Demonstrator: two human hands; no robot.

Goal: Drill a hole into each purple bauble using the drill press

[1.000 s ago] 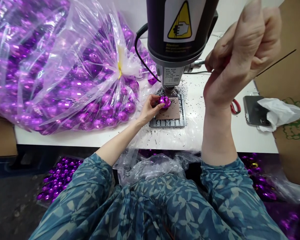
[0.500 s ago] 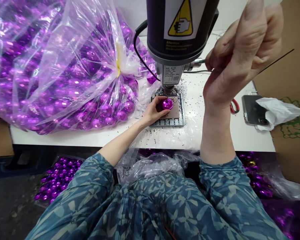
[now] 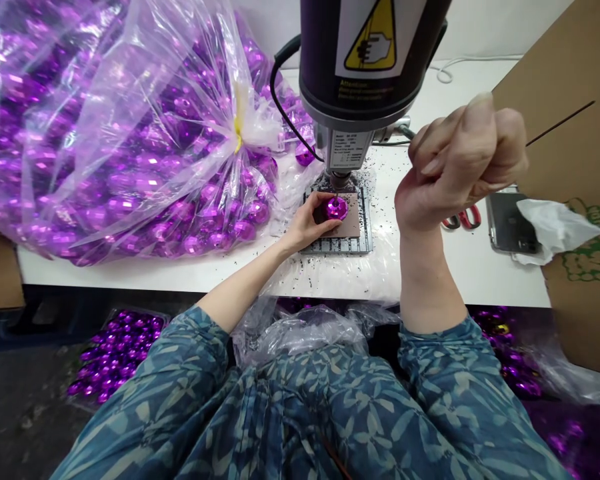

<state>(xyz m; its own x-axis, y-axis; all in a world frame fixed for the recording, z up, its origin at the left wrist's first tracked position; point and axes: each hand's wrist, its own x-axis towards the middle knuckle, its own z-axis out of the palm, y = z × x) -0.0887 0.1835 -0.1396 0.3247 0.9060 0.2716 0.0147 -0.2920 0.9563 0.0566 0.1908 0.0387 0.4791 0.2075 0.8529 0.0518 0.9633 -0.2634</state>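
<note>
Between the thumb and forefinger of my left hand (image 3: 307, 223) is a shiny purple ball (image 3: 337, 208), resting on a brown square plate (image 3: 349, 225) over a slotted metal base (image 3: 337, 245). The tip of a dark drill press (image 3: 363, 73) meets the top of the ball. My right hand (image 3: 463, 160) is closed in a fist round the machine's lever handle (image 3: 405, 130), right of the drill body; most of the handle is hidden by the fingers.
A big clear bag of purple balls (image 3: 130, 147) fills the left of the table. Red-handled scissors (image 3: 467, 219), a phone (image 3: 513, 223) and white tissue (image 3: 557, 227) lie at the right, by a cardboard box (image 3: 575, 153). Dark shavings surround the base. A tray of purple balls (image 3: 117, 353) sits below left.
My right hand has moved down and slightly left with the lever, uncovering more of the scissors. My left hand and the ball remain nearly in place.
</note>
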